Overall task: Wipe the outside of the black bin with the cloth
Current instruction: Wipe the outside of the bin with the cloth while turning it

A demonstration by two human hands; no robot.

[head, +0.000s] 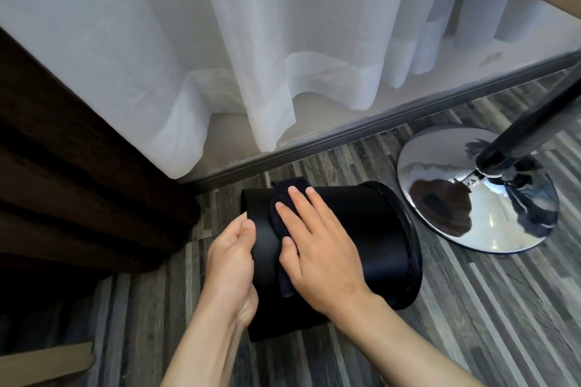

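Note:
The black bin (371, 229) lies on its side on the floor, its rimmed mouth to the right and its base to the left. My left hand (231, 261) grips the base edge of the bin. My right hand (317, 245) lies flat on the bin's upper side, fingers spread, pressing a dark cloth (284, 207) against the wall. The cloth is mostly hidden under the palm; its ends show above the fingertips and below the thumb.
A chrome pedestal base (478, 198) with a dark pole stands right of the bin. Sheer white curtains (251, 56) hang behind, above a grey floor track. A dark brown curtain (63, 182) is at the left. The floor is striped grey wood.

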